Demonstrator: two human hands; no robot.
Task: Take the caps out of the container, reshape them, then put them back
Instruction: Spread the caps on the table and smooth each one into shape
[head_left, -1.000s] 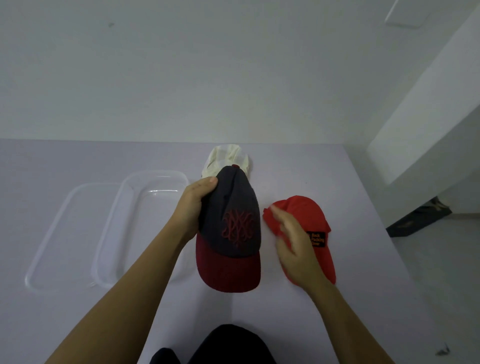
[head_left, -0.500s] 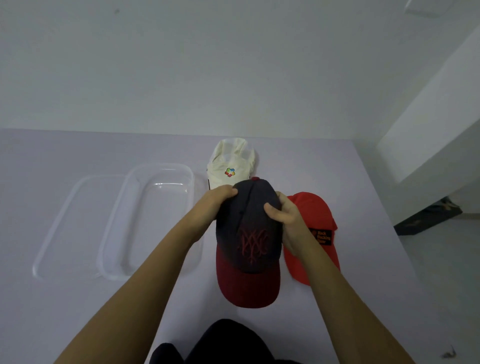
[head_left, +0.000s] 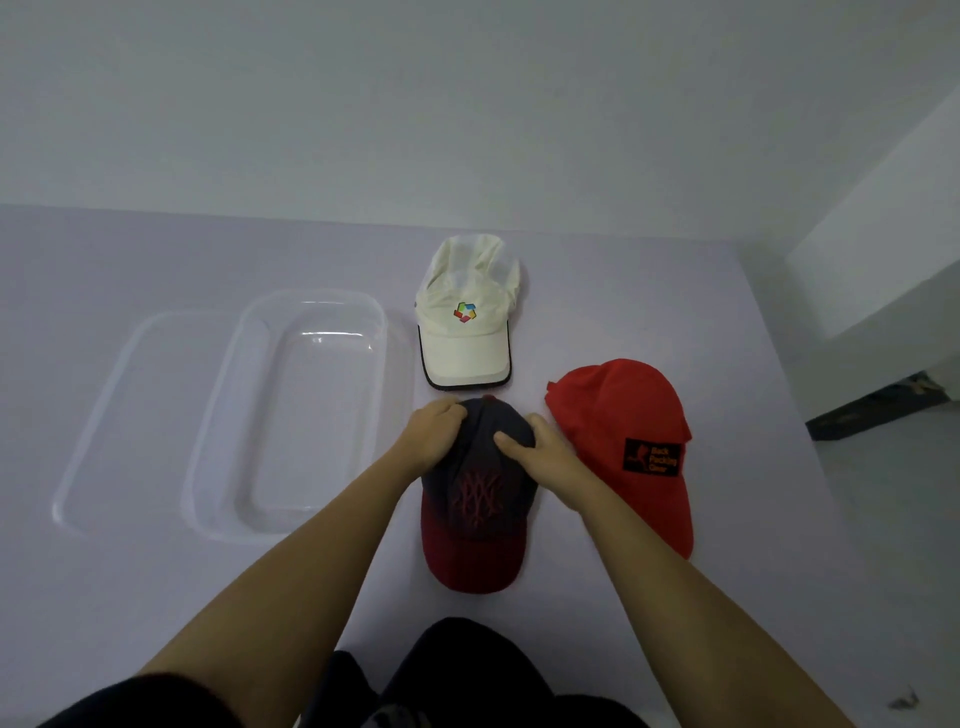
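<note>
head: navy cap (head_left: 480, 488) lowered onto table (head_left: 156, 597).

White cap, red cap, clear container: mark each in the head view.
White cap (head_left: 464, 340): head view, on the brim.
Red cap (head_left: 618, 410): head view, on the crown.
Clear container (head_left: 382, 322): head view, on the far right rim.

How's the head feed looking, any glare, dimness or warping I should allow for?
Head view: dim and flat, with only soft shadows under the caps. The clear container shows small bright glints on its far wall, and its edges fade into the table. Wide-angle bending curves the table's far edge. The patch text on the red cap is too blurred to read.
</note>
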